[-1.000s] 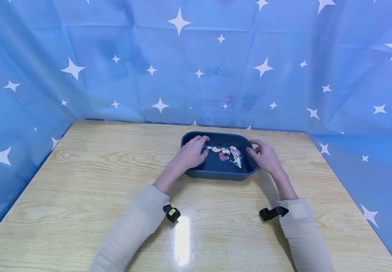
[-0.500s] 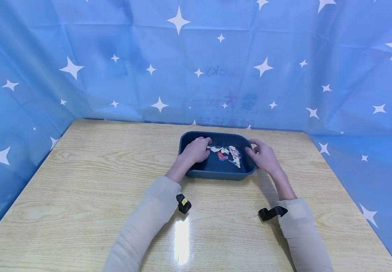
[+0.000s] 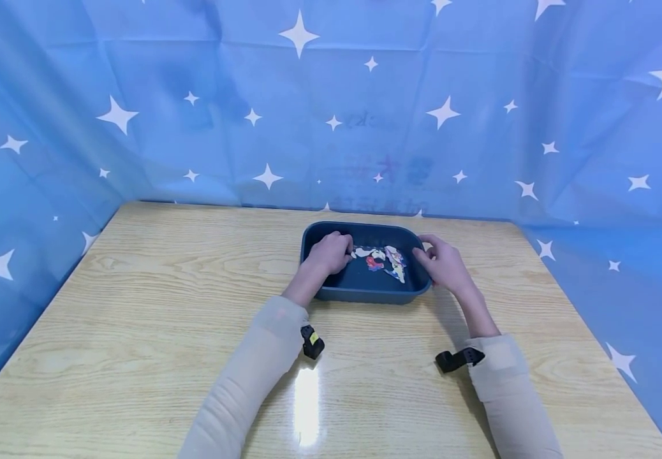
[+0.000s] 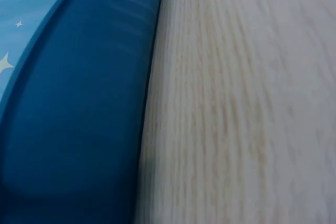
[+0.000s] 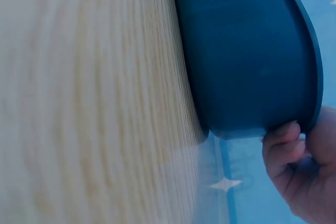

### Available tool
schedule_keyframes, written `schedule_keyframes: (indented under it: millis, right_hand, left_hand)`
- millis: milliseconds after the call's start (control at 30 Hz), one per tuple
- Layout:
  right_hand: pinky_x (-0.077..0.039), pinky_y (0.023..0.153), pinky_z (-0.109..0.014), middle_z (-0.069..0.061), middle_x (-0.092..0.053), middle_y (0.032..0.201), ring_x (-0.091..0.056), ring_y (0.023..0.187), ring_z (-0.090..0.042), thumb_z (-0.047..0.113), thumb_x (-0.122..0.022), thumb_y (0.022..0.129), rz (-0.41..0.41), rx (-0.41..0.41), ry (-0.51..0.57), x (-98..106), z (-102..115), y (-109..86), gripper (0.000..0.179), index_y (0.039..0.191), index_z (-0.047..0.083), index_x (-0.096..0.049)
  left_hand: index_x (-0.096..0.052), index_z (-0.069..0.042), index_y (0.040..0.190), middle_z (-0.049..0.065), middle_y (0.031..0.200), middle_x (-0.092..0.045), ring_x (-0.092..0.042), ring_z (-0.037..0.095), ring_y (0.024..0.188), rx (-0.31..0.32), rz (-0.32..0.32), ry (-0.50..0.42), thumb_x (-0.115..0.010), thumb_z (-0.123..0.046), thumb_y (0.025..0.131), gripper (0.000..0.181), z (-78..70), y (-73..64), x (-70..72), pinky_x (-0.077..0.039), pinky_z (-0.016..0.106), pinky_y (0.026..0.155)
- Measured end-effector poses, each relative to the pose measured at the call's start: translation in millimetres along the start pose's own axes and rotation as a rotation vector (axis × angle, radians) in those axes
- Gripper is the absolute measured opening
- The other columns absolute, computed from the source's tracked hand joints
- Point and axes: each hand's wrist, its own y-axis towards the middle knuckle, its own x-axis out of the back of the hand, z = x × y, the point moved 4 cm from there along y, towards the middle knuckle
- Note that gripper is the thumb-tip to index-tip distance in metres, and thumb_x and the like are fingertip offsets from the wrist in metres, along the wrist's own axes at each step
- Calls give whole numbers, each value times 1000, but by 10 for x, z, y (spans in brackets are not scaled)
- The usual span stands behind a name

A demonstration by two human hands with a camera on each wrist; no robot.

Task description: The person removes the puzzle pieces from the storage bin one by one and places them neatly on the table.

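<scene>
A dark blue plastic bin (image 3: 368, 296), oblong with rounded corners, stands on the table. Several flat printed pieces (image 3: 395, 264) in white, red and blue lie on its floor, towards the right half. My left hand (image 3: 328, 254) reaches over the front left rim into the bin, fingers bent downward beside the white piece at the left; I cannot tell whether it holds something. At the right end my right hand (image 3: 447, 262) pinches the rim, also seen in the right wrist view, where the fingers (image 5: 283, 142) are outside the wall. In the left wrist view the left hand is out of sight.
The light wood table (image 3: 193, 268) extends around the bin, with a bright reflection near the front. A blue curtain (image 3: 193, 95) with white stars hangs behind and at both sides. Black wrist cameras (image 3: 311, 342) sit on both beige sleeves (image 3: 239, 389).
My left hand has moved right and deeper into the bin, its fingers bending down next to the printed pieces. The right hand stays on the rim, and the bin has barely shifted.
</scene>
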Motion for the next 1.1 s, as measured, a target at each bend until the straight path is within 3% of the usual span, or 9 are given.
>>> schedule_keyframes:
  millis: [133, 400, 633, 800, 1100]
  right_hand:
    - [-45, 39, -33, -18, -61, 76, -54, 39, -23, 17, -56, 104, 2, -4, 1, -3, 4, -2, 41, 139, -4, -51]
    - [-43, 40, -32, -19, -61, 76, -53, 39, -22, 19, -55, 105, 1, 14, -8, -7, 3, -1, 42, 139, -5, -50]
    - [-43, 40, -31, -21, -62, 77, -53, 38, -20, 17, -55, 105, 0, 17, -4, 0, 12, 6, 41, 138, -5, -51]
    - [-43, 40, -30, -21, -62, 77, -52, 36, -18, 19, -54, 105, 3, 29, -3, 6, 19, 2, 42, 138, -6, -51]
    - [-43, 40, -31, -20, -62, 77, -55, 39, -27, 17, -54, 105, 13, 22, -4, 8, 27, -5, 42, 139, -6, -50]
  left_hand:
    - [-63, -13, 106, 5, 110, -58, -55, 19, 101, 3, 7, 1, -59, -20, 104, 9, 4, -3, -6, -51, 37, 86]
    - [-62, -18, 120, 7, 123, -57, -54, 21, 108, -1, 20, -15, -58, -21, 104, 17, -10, -10, -15, -50, 38, 87]
    - [-62, -18, 103, 5, 114, -54, -50, 21, 100, -25, 32, -43, -59, -22, 104, 5, -22, -25, -9, -47, 36, 81]
    - [-62, -17, 96, 4, 111, -54, -50, 20, 100, -43, 47, -69, -60, -23, 103, 9, -22, -28, -15, -47, 36, 81]
    - [-63, -14, 92, -1, 99, -62, -59, 16, 87, -67, 40, -160, -62, -18, 102, 11, -9, 9, -16, -51, 34, 82]
